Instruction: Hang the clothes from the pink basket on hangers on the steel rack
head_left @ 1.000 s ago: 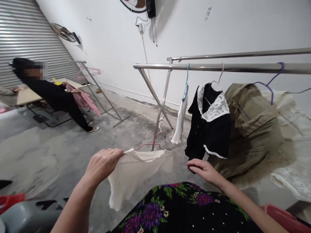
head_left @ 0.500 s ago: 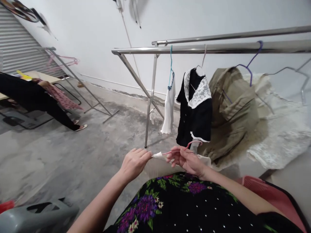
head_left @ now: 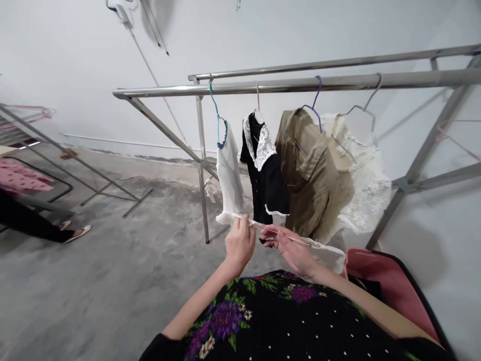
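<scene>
My left hand (head_left: 241, 243) is closed on a white garment (head_left: 332, 256), pinching its upper edge beside the end of a pink hanger (head_left: 298, 239). My right hand (head_left: 291, 250) grips the hanger near its middle, and the garment lies along it on both sides of my hands. Most of the garment is hidden behind my hands and forearm. Just beyond hang a white top (head_left: 229, 175) on a blue hanger, a black top with a lace collar (head_left: 265, 175), an olive shirt (head_left: 308, 175) on a purple hanger and a cream lace top (head_left: 364, 185).
A metal rack (head_left: 165, 91) stands in front of me against the wall. A pink basket (head_left: 394, 286) with dark cloth inside is at my right. At far left stand another rack (head_left: 108, 178) and a person's leg (head_left: 33, 220) beside pink dotted cloth (head_left: 26, 175).
The view has turned right, so the rack appears farther left. My left hand has come nearer my right. The hanger has tilted, and its hook no longer shows clearly.
</scene>
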